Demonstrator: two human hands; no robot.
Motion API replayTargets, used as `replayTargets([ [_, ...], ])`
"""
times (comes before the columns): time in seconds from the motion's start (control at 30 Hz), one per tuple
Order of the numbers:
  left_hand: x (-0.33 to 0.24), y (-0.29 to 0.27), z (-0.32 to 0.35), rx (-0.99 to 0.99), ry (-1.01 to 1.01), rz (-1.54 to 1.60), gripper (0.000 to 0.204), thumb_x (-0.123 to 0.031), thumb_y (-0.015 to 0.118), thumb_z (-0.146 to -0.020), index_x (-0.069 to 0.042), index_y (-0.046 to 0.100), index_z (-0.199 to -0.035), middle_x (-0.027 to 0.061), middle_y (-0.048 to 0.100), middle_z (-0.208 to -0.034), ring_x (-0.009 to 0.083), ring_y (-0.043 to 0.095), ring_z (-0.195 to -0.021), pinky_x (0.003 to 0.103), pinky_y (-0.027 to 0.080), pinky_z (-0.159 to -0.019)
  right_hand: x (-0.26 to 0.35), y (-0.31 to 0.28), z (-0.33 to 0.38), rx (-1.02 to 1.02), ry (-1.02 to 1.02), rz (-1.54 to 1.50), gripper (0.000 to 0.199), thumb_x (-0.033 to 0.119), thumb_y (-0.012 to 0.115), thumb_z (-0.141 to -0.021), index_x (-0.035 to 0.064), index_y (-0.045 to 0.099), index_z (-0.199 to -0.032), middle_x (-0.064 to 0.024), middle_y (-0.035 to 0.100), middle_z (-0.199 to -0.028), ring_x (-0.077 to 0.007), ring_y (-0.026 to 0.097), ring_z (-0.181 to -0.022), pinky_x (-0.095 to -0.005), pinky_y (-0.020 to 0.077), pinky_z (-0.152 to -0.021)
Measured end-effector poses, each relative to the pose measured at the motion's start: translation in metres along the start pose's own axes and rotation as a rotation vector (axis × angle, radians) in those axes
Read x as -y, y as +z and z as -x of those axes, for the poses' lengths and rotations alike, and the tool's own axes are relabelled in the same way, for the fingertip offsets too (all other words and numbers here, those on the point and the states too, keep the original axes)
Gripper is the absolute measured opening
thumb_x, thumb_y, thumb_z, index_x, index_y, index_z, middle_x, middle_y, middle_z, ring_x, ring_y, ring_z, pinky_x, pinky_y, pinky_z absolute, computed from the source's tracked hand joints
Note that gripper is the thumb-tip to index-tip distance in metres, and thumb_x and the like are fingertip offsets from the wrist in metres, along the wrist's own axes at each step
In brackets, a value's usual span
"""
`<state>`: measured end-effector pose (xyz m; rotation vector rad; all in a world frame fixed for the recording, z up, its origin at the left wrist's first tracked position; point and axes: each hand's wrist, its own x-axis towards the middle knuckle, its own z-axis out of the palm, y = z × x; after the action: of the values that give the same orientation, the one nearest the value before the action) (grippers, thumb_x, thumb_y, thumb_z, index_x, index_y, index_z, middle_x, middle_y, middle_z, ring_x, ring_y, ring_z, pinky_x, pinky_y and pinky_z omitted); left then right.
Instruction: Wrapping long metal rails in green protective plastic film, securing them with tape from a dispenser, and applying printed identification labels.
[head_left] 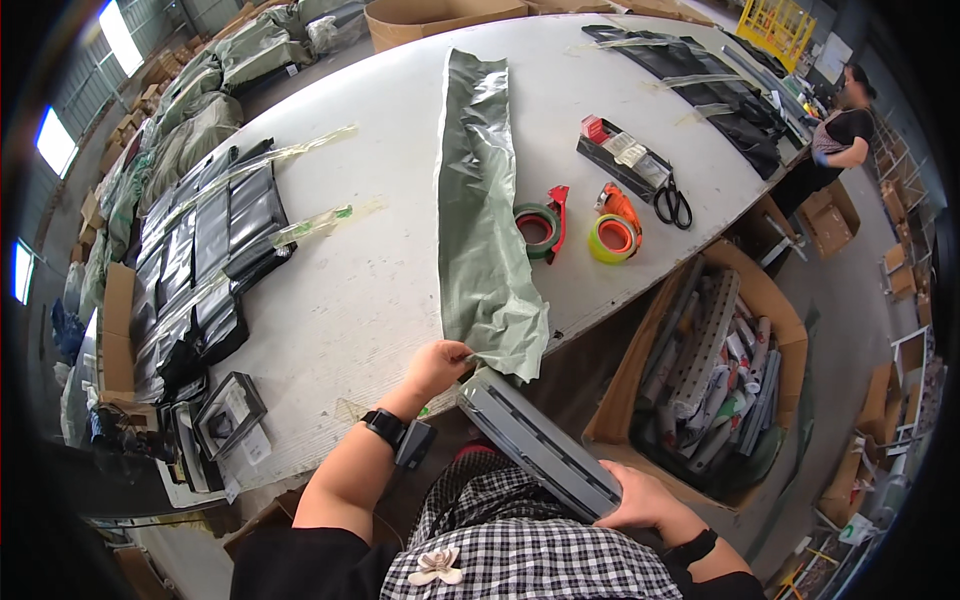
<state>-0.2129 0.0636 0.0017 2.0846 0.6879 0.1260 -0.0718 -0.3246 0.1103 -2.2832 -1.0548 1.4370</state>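
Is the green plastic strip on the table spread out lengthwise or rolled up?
Spread out lengthwise: the green plastic strip runs wrinkled across the white table, its near end pinched by the left hand.

I see through one wide fisheye worn on the person's head, the left of a side-by-side pair, facing down and forward. The checked apron (pixel 545 565) sits closest, at bottom centre; the left hand (pixel 437 367) and right hand (pixel 642 497) are near, lower centre; the white table (pixel 350 285) spans the middle; bright windows (pixel 57 143) lie far off, upper left.
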Motion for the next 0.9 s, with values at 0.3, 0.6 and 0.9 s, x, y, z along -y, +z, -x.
replayTargets([
  [0.3, -0.034, 0.003, 0.045, -0.338, 0.052, 0.002, 0.013, -0.003, 0.067, -0.082, -0.002, 0.068, -0.094, 0.0163, 0.066, -0.086, 0.0358, 0.066, -0.079, 0.042, 0.053, -0.069, -0.003, -0.002, -0.004, 0.089, 0.069, -0.205, 0.114, 0.047, 0.089, -0.054, 0.0061, 0.041, -0.149, -0.0208, 0.057, -0.137, -0.0351, 0.057, -0.125, -0.0398, 0.0451, -0.105],
  [0.6, -0.044, 0.027, 0.075, -0.567, 0.3, -0.155, 0.029, -0.001, 0.072, -0.071, -0.007, 0.064, -0.098, 0.0113, 0.061, -0.083, 0.0293, 0.062, -0.074, 0.039, 0.051, -0.065, 0.021, -0.01, -0.007, -0.025, 0.05, -0.078, 0.112, 0.049, 0.087, -0.054, 0.0061, 0.043, -0.147, -0.0207, 0.057, -0.136, -0.035, 0.057, -0.124, -0.0404, 0.0452, -0.105],
  [0.9, -0.043, 0.027, 0.048, -0.47, 0.34, -0.166, 0.03, -0.005, 0.071, -0.072, -0.005, 0.06, -0.1, 0.014, 0.061, -0.092, 0.0354, 0.062, -0.086, 0.043, 0.052, -0.073, 0.039, -0.005, -0.078, -0.038, -0.087, -0.337, 0.112, 0.041, 0.091, -0.055, 0.0039, 0.04, -0.147, -0.0195, 0.059, -0.134, -0.0314, 0.06, -0.122, -0.0377, 0.0453, -0.104],
])
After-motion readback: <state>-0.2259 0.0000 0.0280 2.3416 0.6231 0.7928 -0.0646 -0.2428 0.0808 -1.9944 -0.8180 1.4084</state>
